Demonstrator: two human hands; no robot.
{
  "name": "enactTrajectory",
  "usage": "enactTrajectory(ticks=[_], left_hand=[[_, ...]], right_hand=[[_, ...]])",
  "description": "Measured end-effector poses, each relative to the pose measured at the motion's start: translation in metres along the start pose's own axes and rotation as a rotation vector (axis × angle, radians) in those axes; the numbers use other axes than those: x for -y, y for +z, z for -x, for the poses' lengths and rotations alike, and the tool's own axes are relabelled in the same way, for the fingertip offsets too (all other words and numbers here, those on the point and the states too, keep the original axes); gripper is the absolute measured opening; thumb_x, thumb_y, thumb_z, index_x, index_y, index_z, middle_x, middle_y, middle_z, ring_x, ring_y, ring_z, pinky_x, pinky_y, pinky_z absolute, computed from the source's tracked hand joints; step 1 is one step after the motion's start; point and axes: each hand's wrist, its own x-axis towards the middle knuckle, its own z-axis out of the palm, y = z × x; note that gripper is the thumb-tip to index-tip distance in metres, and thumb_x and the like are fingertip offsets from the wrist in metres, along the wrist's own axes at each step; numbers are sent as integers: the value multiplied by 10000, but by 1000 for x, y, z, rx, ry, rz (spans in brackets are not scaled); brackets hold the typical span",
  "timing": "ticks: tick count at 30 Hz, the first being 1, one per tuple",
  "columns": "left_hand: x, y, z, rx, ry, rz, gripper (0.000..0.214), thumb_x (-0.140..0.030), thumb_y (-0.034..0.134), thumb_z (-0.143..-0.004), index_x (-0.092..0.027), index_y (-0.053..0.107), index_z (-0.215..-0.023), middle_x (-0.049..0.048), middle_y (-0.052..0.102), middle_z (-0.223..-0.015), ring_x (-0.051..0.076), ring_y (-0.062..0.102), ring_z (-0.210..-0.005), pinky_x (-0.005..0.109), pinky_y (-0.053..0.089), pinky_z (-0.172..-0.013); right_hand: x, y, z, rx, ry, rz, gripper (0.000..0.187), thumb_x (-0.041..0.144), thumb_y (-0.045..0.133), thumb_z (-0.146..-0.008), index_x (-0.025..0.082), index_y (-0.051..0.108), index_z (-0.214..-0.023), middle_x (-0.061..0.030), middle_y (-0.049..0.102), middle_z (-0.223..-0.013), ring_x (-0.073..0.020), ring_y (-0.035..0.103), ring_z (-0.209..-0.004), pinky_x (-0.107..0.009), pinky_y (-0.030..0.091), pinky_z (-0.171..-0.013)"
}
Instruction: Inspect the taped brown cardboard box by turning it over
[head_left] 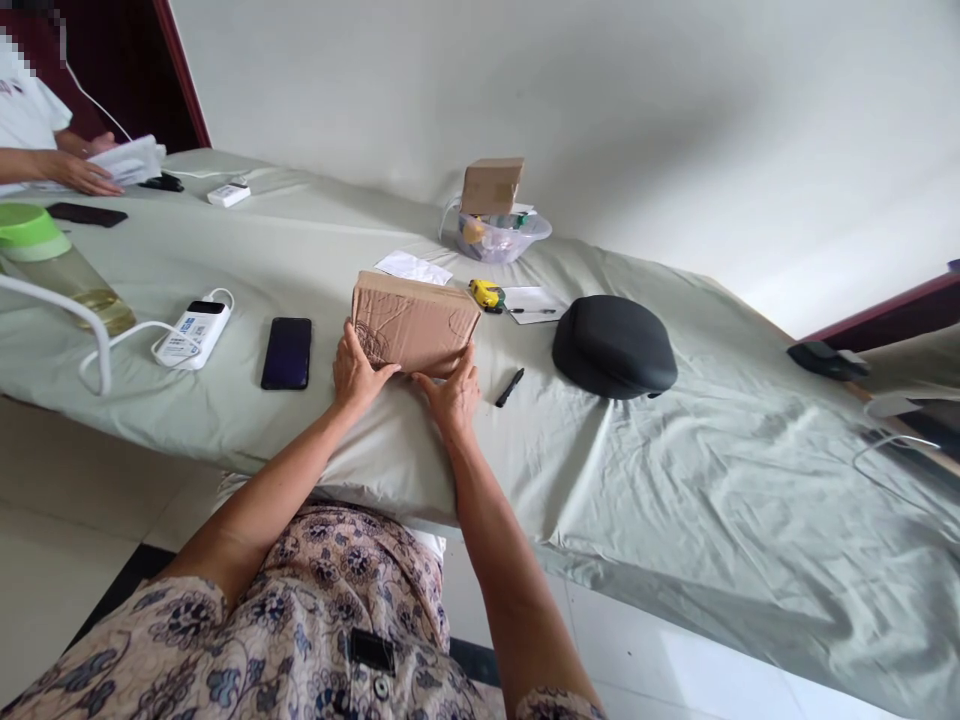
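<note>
A brown cardboard box [416, 322] with dark scribbled marks on its left side is between my two hands at the table's near side. My left hand [358, 368] grips its lower left corner, thumb along the bottom edge. On the lower right corner, my right hand [453, 392] holds it the same way. Just right of my right hand lies a black pen [510, 387]. Behind the box are a white paper [414, 267] and a yellow tape measure [487, 294]. A dark phone [286, 353] rests left of my left hand.
A black case [615, 346] sits to the right. Against the wall stands a plastic basket [496, 242] with a small carton [491, 186] on it. At left are a white power bank [193, 332] and a green-lidded bottle [64, 265]. Another person's hands [79, 170] hold a white packet.
</note>
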Motion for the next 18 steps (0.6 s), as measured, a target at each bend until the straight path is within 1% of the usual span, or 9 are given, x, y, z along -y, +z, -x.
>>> enactTrajectory(ticks=[2,4,6,7,9,11,13,16,18], left_hand=[[5,1,-2,-8,16,58,1177,-318,906,-682,-148,175,-1589,284,394,-1570,413,399,-1481,560,387,-1208],[10,2,-6,-21,47,121,1113,-262,865,-730,-197,171,-1597,238,371,-1604,360,382,-1507,513,372,-1238],[15,2,-9,-39,80,172,1053,-219,815,-775,-228,163,-1602,205,355,-1624,315,370,-1522,481,352,-1261],[17,2,-11,-47,93,192,1028,-213,794,-792,-234,162,-1602,196,353,-1628,301,366,-1526,473,348,-1265],[20,1,-14,-57,103,220,964,-230,754,-827,-235,175,-1598,188,358,-1626,283,362,-1529,466,361,-1258],[22,-1,-17,-58,100,231,883,-273,713,-864,-226,207,-1586,187,372,-1615,271,362,-1527,461,374,-1248],[23,-3,-18,-55,99,221,824,-330,690,-886,-213,248,-1572,192,366,-1615,276,338,-1538,468,355,-1257],[21,-5,-17,-44,85,183,804,-403,687,-889,-196,293,-1560,208,281,-1653,325,241,-1576,509,308,-1273],[19,-5,-14,-25,67,177,806,-419,672,-899,-206,279,-1570,206,208,-1683,353,187,-1589,539,302,-1268]], right_hand=[[-6,-2,-5,15,-39,-68,1034,488,811,-717,131,314,-1550,-173,620,-1165,-334,626,-1070,-481,503,-946],[-13,-5,-11,35,-74,-162,848,432,779,-739,158,437,-1464,-100,659,-1029,-277,651,-960,-436,526,-903],[-16,-10,-16,58,-77,-253,578,400,722,-778,194,573,-1297,-27,671,-868,-226,659,-829,-392,537,-848],[-16,-13,-17,70,-65,-294,446,395,686,-802,206,616,-1199,-2,668,-799,-206,659,-768,-371,537,-816],[-12,-19,-17,102,-39,-367,276,405,624,-841,212,642,-1038,25,656,-703,-178,654,-676,-332,527,-747],[-7,-23,-14,144,-32,-429,248,437,603,-852,211,624,-952,40,637,-646,-159,639,-612,-301,507,-679],[0,-25,-9,184,-44,-482,277,482,617,-835,214,594,-902,47,622,-626,-149,620,-581,-287,489,-631],[7,-24,-2,225,-55,-540,324,535,636,-807,226,545,-840,41,617,-631,-146,596,-565,-286,478,-589],[10,-22,2,243,-49,-557,344,554,644,-798,233,521,-810,37,612,-619,-148,587,-553,-288,477,-572]])
